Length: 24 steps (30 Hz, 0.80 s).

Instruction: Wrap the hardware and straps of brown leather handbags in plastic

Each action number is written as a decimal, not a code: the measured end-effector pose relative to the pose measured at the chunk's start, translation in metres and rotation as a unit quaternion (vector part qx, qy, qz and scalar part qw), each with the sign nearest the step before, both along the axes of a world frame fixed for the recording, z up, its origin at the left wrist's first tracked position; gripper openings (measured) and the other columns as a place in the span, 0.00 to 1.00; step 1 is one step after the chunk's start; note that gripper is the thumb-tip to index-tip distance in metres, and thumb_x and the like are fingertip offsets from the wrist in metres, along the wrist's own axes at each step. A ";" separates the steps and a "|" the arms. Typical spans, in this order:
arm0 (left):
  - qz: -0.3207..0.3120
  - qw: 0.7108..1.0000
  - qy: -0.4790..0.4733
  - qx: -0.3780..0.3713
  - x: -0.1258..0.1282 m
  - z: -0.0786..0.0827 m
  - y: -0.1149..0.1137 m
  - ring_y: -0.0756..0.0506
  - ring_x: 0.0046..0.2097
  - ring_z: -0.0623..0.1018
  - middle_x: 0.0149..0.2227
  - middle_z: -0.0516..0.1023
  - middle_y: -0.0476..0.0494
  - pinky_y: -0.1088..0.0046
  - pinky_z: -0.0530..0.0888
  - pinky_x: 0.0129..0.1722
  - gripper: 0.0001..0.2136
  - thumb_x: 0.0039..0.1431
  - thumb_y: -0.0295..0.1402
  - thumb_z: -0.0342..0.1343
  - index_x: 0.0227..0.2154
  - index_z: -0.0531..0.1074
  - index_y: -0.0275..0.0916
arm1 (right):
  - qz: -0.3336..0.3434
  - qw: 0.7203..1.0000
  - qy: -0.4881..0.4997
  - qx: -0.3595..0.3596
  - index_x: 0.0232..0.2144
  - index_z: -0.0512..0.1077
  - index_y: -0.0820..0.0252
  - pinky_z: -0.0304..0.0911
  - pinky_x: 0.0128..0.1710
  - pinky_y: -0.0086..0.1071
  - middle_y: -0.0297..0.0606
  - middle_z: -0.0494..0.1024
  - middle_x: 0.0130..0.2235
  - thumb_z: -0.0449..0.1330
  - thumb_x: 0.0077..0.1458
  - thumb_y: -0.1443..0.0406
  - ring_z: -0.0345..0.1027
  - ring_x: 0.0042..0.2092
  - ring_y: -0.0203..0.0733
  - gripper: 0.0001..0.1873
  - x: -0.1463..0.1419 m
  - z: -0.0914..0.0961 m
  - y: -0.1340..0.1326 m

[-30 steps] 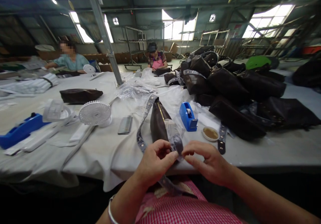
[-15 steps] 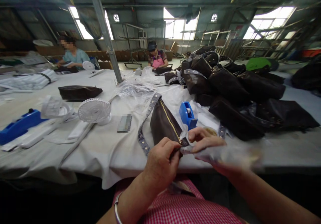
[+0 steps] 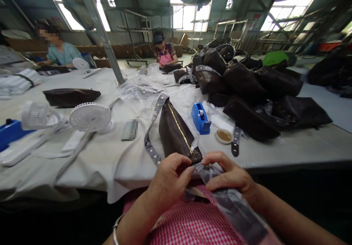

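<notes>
A dark brown bag (image 3: 174, 133) with a gold zipper (image 3: 180, 127) lies on the table, its near end toward me. My left hand (image 3: 170, 175) is closed in a pinch at that near end, by the zipper pull; its fingertips hide what exactly they grip. My right hand (image 3: 235, 175) is closed on a plastic-wrapped strap (image 3: 239, 208), which runs from the bag's corner down over my checked apron (image 3: 176, 225). A grey studded strap (image 3: 150, 138) curves along the bag's left side. Some clear wrap (image 3: 195, 140) stands near the zipper's end.
A blue tape dispenser (image 3: 200, 120) and a small round dish (image 3: 224, 136) stand right of the bag. Dark bags (image 3: 244, 84) are heaped beyond. White fans (image 3: 90, 117), a phone-like item (image 3: 129, 130) and another bag (image 3: 71, 97) lie left. Two people sit across the table.
My right hand has turned and lowered, and the wrapped strap now hangs toward my lap instead of pointing right. My left hand stays at the bag's end. The view has shifted slightly.
</notes>
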<state>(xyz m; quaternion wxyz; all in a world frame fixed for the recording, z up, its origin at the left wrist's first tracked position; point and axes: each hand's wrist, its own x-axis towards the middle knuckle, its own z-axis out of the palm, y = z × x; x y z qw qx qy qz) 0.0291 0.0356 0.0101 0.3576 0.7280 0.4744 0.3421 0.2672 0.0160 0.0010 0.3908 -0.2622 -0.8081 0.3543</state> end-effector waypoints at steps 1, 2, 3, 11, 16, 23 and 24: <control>0.004 1.000 0.003 -0.006 0.001 -0.002 -0.001 0.47 0.33 0.76 0.31 0.77 0.47 0.71 0.71 0.35 0.03 0.59 0.30 0.59 0.33 0.76 0.39 | -0.010 0.999 -0.018 0.036 0.42 0.80 0.52 0.63 0.55 0.42 0.43 0.64 0.55 0.67 0.56 0.64 0.63 0.56 0.52 0.10 0.000 -0.001 0.000; 0.009 1.000 0.006 -0.010 0.001 -0.003 -0.002 0.47 0.33 0.76 0.31 0.78 0.47 0.71 0.70 0.35 0.03 0.59 0.30 0.58 0.32 0.76 0.39 | -0.020 0.997 -0.031 0.071 0.42 0.80 0.53 0.61 0.56 0.44 0.44 0.64 0.55 0.67 0.56 0.64 0.62 0.56 0.53 0.09 0.000 -0.003 0.000; 0.012 1.000 0.010 -0.008 0.003 -0.004 -0.002 0.48 0.33 0.76 0.30 0.78 0.47 0.71 0.70 0.35 0.04 0.59 0.29 0.58 0.31 0.76 0.39 | -0.025 0.994 -0.040 0.100 0.41 0.80 0.53 0.59 0.57 0.46 0.44 0.65 0.54 0.67 0.57 0.63 0.61 0.57 0.53 0.09 -0.001 -0.005 0.000; 0.007 0.993 0.051 0.107 0.011 -0.006 -0.007 0.47 0.33 0.73 0.29 0.73 0.47 0.70 0.67 0.34 0.07 0.61 0.25 0.53 0.27 0.72 0.38 | -0.008 0.990 -0.065 0.128 0.41 0.79 0.55 0.58 0.58 0.49 0.46 0.69 0.53 0.63 0.60 0.61 0.60 0.56 0.52 0.09 0.000 -0.004 0.003; 0.044 0.990 0.055 0.122 0.014 -0.007 -0.007 0.48 0.31 0.72 0.27 0.71 0.48 0.71 0.66 0.33 0.08 0.61 0.24 0.52 0.26 0.70 0.38 | -0.050 0.972 -0.110 0.199 0.53 0.72 0.59 0.59 0.58 0.49 0.50 0.71 0.55 0.61 0.62 0.58 0.62 0.57 0.52 0.20 0.001 -0.009 0.010; 0.092 0.991 0.053 0.076 0.017 -0.013 0.000 0.48 0.30 0.72 0.26 0.73 0.49 0.72 0.67 0.32 0.06 0.58 0.26 0.54 0.25 0.70 0.39 | -0.162 0.942 -0.158 0.247 0.53 0.74 0.57 0.62 0.52 0.47 0.47 0.75 0.50 0.62 0.61 0.60 0.67 0.51 0.51 0.19 -0.013 -0.015 0.016; 0.093 0.991 0.056 0.073 0.017 -0.013 0.001 0.48 0.30 0.72 0.26 0.73 0.48 0.72 0.67 0.32 0.06 0.58 0.27 0.54 0.25 0.70 0.39 | -0.178 0.944 -0.147 0.236 0.51 0.76 0.56 0.63 0.50 0.46 0.46 0.75 0.49 0.63 0.60 0.60 0.67 0.50 0.50 0.17 -0.015 -0.015 0.017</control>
